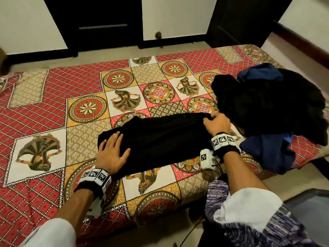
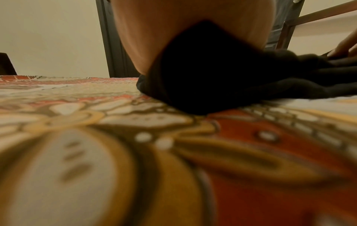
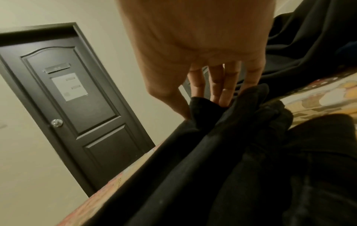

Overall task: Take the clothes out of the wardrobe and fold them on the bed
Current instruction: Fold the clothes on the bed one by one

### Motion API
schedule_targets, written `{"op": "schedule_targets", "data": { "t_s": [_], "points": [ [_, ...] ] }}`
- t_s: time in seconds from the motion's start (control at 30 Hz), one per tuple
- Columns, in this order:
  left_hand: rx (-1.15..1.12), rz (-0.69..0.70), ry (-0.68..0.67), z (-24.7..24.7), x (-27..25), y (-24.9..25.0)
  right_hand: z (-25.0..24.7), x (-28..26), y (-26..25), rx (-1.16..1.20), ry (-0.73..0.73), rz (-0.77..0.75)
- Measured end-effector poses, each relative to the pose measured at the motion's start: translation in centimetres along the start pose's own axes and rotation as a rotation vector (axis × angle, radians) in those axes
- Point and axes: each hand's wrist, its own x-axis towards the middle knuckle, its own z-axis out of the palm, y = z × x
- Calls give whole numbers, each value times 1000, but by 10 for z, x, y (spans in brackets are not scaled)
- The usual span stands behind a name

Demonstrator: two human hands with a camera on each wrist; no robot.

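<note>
**Pinching one black garment at its end, with the other palm flat on it**

Pinching the far right end of the black garment [image 1: 160, 134], the right hand [image 1: 216, 124] has its fingers [image 3: 222, 85] and thumb curled into a bunched fold of the cloth; the right wrist view shows that fold gathered between them. At the other end, the left hand [image 1: 112, 154] lies flat on the garment with its fingers spread and straight, pressing down and gripping nothing. In the left wrist view the palm sits on the dark cloth at upper centre of the frame.

One garment lies between the two hands, stretched as a long band across the middle of the head view, on the patterned bed [image 1: 53, 104]. One loose pile [image 1: 270, 104] of unfolded clothes sits at the right of the frame, just beside the right hand: black cloth on top, with dark blue cloth showing at two places, above and below. How many pieces the pile holds cannot be told.

Each wrist carries one band with black-and-white markers. One dark door [image 3: 81, 107] with a round knob shows at the left of the right wrist view.
</note>
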Motion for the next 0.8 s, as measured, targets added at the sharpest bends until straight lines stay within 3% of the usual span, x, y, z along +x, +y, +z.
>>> {"op": "schedule_targets", "data": {
  "t_s": [0.17,0.33,0.63,0.8],
  "points": [
    [6,5,6,1,0,0,-6,16,2,146,2,18],
    [-3,6,1,-1,-1,2,-5,23,-2,214,-135,106],
    [39,45,-27,-15,3,-8,12,26,15,-22,-21,32],
    [-27,28,37,-14,10,-10,10,37,22,-70,-84,-46]
  ]
}}
